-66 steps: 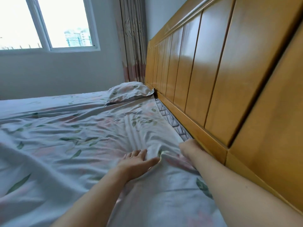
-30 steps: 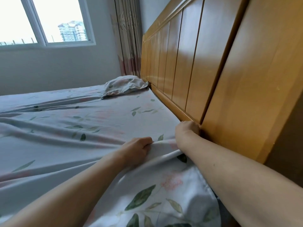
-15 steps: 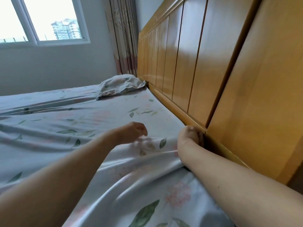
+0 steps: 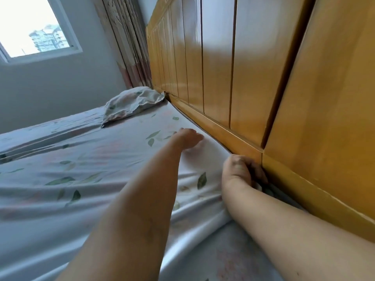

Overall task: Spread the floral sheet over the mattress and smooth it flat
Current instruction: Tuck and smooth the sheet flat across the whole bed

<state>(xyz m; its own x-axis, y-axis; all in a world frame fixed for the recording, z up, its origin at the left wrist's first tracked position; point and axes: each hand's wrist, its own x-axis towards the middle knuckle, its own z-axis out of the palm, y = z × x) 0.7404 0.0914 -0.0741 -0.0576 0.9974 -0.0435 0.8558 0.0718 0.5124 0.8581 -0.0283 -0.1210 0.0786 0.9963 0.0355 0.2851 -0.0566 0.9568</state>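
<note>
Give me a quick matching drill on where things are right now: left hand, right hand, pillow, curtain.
Things:
1. left hand
2. right hand
3. pillow
4. curtain

Places:
A. hanging between window and headboard
B. at the bed's far end by the headboard
C. pressed into the gap at the headboard's base, fingers curled
D. reaching out over the sheet, ahead of the other hand

Pairs: 1-D, 2-C, 3-B, 4-A

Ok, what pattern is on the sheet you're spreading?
Pale grey-white floral sheet with scattered green leaves and faint pink blooms, clearest in the head view.
</note>
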